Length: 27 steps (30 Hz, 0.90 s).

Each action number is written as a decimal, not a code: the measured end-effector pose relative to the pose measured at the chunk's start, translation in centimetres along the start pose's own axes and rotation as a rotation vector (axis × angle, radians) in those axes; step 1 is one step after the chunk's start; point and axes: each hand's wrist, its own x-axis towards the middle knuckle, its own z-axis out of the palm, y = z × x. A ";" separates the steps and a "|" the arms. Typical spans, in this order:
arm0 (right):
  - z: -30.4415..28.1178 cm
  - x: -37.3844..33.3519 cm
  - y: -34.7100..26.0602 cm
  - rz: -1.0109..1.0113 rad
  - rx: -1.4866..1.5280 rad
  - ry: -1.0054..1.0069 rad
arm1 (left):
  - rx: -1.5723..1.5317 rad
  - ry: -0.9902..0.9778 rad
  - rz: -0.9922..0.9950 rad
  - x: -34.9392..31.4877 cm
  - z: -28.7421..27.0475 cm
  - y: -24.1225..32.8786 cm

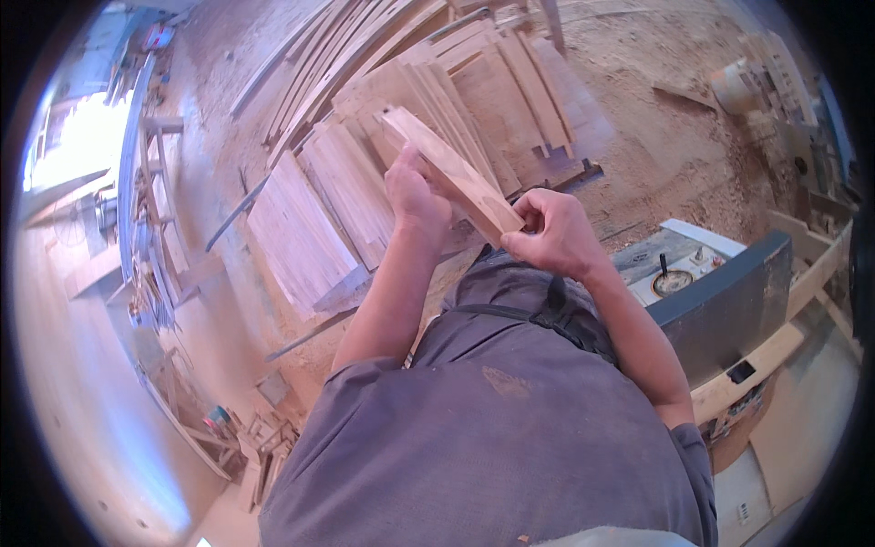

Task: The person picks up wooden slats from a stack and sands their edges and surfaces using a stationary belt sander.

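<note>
Both my hands hold one wooden board up over the stacked lumber.

My left hand (415, 196) wraps its grip around the board (453, 173) near the middle, and my right hand (547, 232) pinches its near end corner. The board slants away from me, far end above the stacks of planks (310, 219) on the sawdust-strewn floor (656, 137). The grey machine (729, 292) sits close on my right; to my left and ahead, the floor beyond the stacks is open.
</note>
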 end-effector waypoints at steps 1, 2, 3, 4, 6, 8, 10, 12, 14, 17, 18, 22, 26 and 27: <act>-0.6 -1.3 -0.6 -0.056 -0.094 0.049 | -0.060 -0.058 -0.069 -0.5 1.1 0.1; -1.0 -2.4 -1.1 -0.115 -0.187 0.093 | -0.118 -0.110 -0.134 -0.9 1.8 0.1; -1.3 -3.3 -1.4 -0.171 -0.282 0.137 | -0.139 -0.227 -0.153 -0.8 2.3 -0.4; -2.1 -4.1 -1.3 -0.170 -0.361 0.100 | -0.163 -0.351 -0.172 -0.8 3.6 -0.6; -2.2 -5.6 -0.4 -0.237 -0.022 0.276 | -0.159 -0.524 -0.209 -1.5 6.0 -1.2; -2.3 -6.7 1.7 -0.132 0.343 0.384 | -0.216 -0.669 -0.292 -2.1 8.7 -2.4; -3.0 -7.3 3.2 -0.019 0.791 0.293 | -0.274 -0.810 -0.387 -2.6 10.9 -3.9; -3.5 -8.7 3.7 0.055 1.223 0.178 | -0.335 -0.944 -0.478 -3.2 12.6 -5.5; -3.5 -10.2 5.2 -0.004 1.206 0.238 | -0.341 -1.071 -0.533 -3.6 14.0 -7.5; -3.2 -12.8 6.1 -0.075 1.120 0.445 | -0.156 -1.085 -0.540 -4.9 15.7 -10.0; -3.1 -13.7 6.2 -0.095 1.080 0.534 | -0.060 -1.066 -0.524 -5.3 16.3 -10.7; -1.8 -17.1 7.7 -0.169 1.091 0.772 | -0.014 -1.221 -0.636 -5.6 17.9 -13.8; 0.1 -19.7 8.7 -0.200 1.116 0.999 | 0.117 -1.183 -0.669 -8.9 19.7 -16.3; 0.5 -20.4 8.9 -0.201 1.118 1.050 | 0.106 -1.209 -0.713 -9.5 20.0 -17.2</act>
